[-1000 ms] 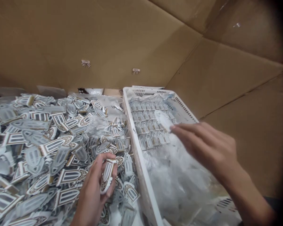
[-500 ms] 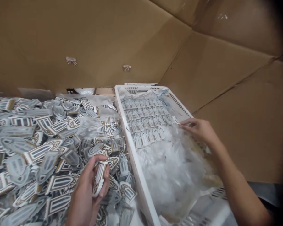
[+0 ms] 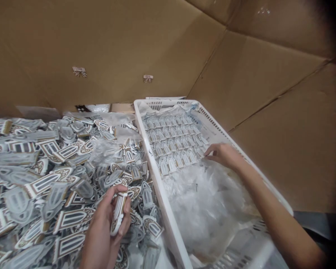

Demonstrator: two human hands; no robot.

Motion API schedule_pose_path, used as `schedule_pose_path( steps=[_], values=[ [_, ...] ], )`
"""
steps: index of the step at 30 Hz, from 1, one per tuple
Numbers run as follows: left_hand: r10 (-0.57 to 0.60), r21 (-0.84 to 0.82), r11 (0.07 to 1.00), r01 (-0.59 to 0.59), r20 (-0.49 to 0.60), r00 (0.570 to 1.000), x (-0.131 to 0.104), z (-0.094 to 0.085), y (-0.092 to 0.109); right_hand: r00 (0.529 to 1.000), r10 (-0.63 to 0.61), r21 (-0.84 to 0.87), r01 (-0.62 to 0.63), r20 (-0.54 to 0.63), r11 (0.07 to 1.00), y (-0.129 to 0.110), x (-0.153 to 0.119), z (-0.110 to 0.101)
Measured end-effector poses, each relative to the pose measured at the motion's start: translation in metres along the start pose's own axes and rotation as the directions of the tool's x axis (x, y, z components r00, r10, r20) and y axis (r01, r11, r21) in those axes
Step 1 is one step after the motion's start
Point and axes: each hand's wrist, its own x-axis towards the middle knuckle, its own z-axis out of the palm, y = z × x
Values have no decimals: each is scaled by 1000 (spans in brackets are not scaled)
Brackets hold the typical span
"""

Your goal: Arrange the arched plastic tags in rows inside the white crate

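Observation:
My left hand [image 3: 108, 220] is closed around a few small arched window-shaped pieces [image 3: 119, 213], white with gold-brown edging, above a loose pile of the same pieces [image 3: 70, 220]. My right hand [image 3: 224, 155] reaches into a white plastic crate [image 3: 164, 209]. Its thumb and fingertips are pinched at an arched window piece [image 3: 199, 151] at the right end of the nearest row. Several rows of upturned arched pieces [image 3: 170, 144] lie side by side in the far half of the crate. The fingertips partly hide the end piece.
Crumpled clear plastic film [image 3: 207, 198] fills the crate's near half. A clear plastic bag [image 3: 105, 151] lies on the pile. Cardboard walls [image 3: 114, 45] stand behind and to the right, with two small checked bows [image 3: 80, 71] on the back one.
My right hand has moved left and slightly nearer, from the end of the third row to the end of the nearest row, which now reaches further right. My left hand keeps its hold.

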Motion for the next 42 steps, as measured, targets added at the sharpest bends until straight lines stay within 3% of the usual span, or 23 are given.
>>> schedule_pose_path(
  steps=[11,17,23,27,31,35,39,42],
  values=[
    [-36,-26,999,36,-26,999,-4,0,-2,996,-53,10,52,72,999,2,7,17],
    [-30,-27,999,30,28,999,-5,-2,-4,993,-58,24,56,102,998,3,10,20],
    [-27,26,999,25,107,994,-4,-3,-8,991,-69,47,64,117,997,-6,3,9],
    [-21,123,992,14,58,998,-7,3,-5,993,-101,115,94,55,989,-20,-5,0],
    [-31,170,985,3,161,987,-6,1,-6,993,-115,149,119,-33,982,-35,-10,-1],
    [2,281,958,-58,194,981,-5,-4,-13,974,-177,201,202,-139,959,-47,-13,-3],
    [158,338,908,-248,271,950,-10,-4,-24,925,-265,336,350,-272,875,-77,-32,-19],
    [228,395,847,-357,337,914,-13,-1,-30,835,-433,376,542,-340,751,-123,-67,-34]
  ],
)
